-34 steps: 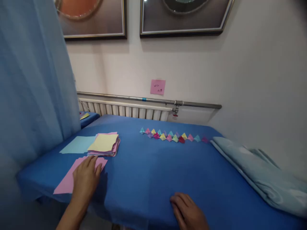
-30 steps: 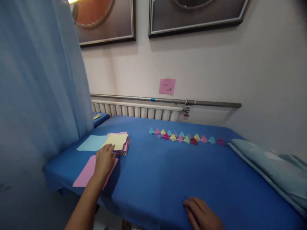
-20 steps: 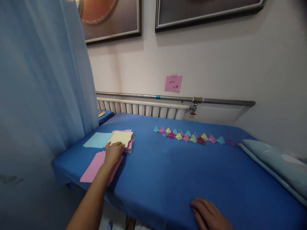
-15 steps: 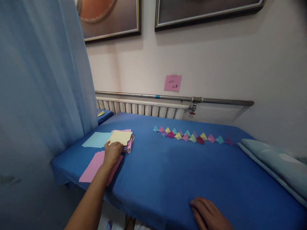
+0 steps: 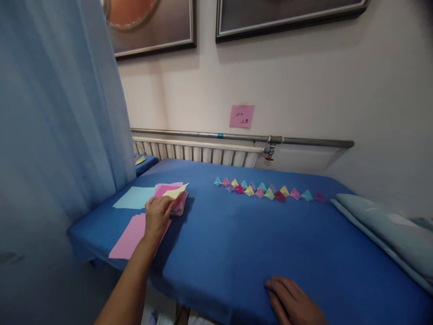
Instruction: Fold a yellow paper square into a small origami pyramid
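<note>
A yellow paper (image 5: 176, 192) is held by the left hand (image 5: 156, 215), left of the middle of the frame. It is pinched at its near edge between the thumb and fingers, and its far end is tipped up off the paper stack (image 5: 172, 198). Half a second ago this sheet lay flat on top of the stack with the fingers only resting at its edge; now it is lifted and a bright pink sheet is seen under it (so the top sheet has been peeled free of the pile). A pink sheet (image 5: 130, 230) is lying flat under the wrist, and a light blue sheet (image 5: 133, 197) is lying just left of the stack.

The right hand (image 5: 293, 301) is laid flat on the blue table (image 5: 237, 243) at the lower right of the frame. Its fingers are spread loosely and nothing is held; it has hardly moved.

A row of small folded paper shapes (image 5: 267, 191) is set out across the middle of the frame, well apart from both hands. A pink note (image 5: 241, 116) is stuck on the wall above, a blue curtain (image 5: 57, 113) is hung at the left, and a folded pale cloth (image 5: 385, 230) is seen at the right edge.
</note>
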`<state>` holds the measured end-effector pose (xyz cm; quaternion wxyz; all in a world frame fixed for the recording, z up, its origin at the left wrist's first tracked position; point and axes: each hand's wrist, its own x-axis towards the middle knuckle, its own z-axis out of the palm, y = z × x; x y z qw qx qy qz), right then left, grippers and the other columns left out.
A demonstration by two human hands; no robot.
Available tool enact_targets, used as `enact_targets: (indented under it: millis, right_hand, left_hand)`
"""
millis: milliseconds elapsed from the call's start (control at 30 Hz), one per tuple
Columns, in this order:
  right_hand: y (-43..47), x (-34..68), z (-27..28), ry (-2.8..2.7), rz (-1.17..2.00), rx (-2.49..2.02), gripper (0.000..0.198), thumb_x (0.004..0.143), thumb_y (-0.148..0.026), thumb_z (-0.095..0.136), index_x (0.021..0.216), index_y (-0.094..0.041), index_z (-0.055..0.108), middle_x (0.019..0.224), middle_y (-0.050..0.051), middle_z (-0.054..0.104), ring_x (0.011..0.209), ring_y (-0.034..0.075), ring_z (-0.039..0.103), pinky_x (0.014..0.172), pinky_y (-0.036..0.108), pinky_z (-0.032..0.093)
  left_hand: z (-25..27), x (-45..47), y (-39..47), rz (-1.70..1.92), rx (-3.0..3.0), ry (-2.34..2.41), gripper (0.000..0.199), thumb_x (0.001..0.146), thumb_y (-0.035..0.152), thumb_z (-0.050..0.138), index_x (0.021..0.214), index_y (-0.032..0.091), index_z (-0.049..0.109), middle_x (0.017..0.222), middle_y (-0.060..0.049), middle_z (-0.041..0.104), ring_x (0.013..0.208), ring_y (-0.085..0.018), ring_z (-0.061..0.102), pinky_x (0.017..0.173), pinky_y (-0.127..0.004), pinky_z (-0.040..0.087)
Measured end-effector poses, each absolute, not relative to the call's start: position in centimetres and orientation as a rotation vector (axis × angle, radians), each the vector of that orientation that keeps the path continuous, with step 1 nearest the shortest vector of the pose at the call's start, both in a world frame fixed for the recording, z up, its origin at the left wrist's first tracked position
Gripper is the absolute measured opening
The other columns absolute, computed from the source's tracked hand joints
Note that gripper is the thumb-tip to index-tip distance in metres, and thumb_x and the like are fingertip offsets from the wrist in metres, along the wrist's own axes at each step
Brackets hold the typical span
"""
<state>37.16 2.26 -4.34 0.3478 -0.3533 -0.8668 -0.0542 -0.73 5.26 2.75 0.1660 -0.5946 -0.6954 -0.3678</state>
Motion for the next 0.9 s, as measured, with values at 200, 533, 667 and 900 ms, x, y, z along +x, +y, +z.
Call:
enact_targets:
  millis: [200,533,667,900]
  right_hand:
    - [0.9,36.8,-2.7,-2.134,0.099,-1.063,0.021,0.090,-0.021,0.042,0.094,-0.022,0.063,0.089,0.006,0.067,0.084,0.018,0.066,0.073,0.029,0.055]
    - [-1.9,38.0,-1.8,-2.294,0.187,-1.000,0.041,0.071,0.000,0.047,0.101,-0.023,0.064,0.110,0.006,0.064,0.105,0.023,0.053,0.085,0.039,0.041]
    - [-2.2,39.2,-2.0,-2.259,0.257,-0.971,0.032,0.076,-0.002,0.048,0.096,-0.022,0.063,0.105,0.006,0.066,0.102,0.022,0.055,0.084,0.038,0.038]
    - [-2.6,41.0,-1.1,-2.290,0.508,-0.844,0.017,0.088,-0.015,0.050,0.099,-0.022,0.060,0.105,0.006,0.066,0.099,0.019,0.059,0.083,0.036,0.040]
  left_hand:
    - [-1.0,11.7,-0.2,-1.180,-2.091,-1.656,0.020,0.089,0.011,0.041,0.091,0.021,0.059,0.097,-0.002,0.069,0.092,-0.015,0.063,0.098,-0.039,0.040]
    - [-2.4,20.4,-5.6,-1.216,-2.630,-1.382,0.025,0.087,0.005,0.042,0.102,0.019,0.056,0.099,-0.005,0.067,0.093,-0.016,0.061,0.094,-0.040,0.043]
    - [-2.5,16.8,-5.5,-0.955,-2.613,-1.498,0.040,0.083,0.011,0.051,0.123,0.017,0.049,0.124,-0.011,0.059,0.117,-0.026,0.051,0.101,-0.049,0.034]
    - [-2.3,14.0,-4.8,-0.814,-2.809,-1.403,0.033,0.076,0.009,0.052,0.107,0.021,0.055,0.128,-0.008,0.058,0.123,-0.026,0.047,0.106,-0.053,0.026]
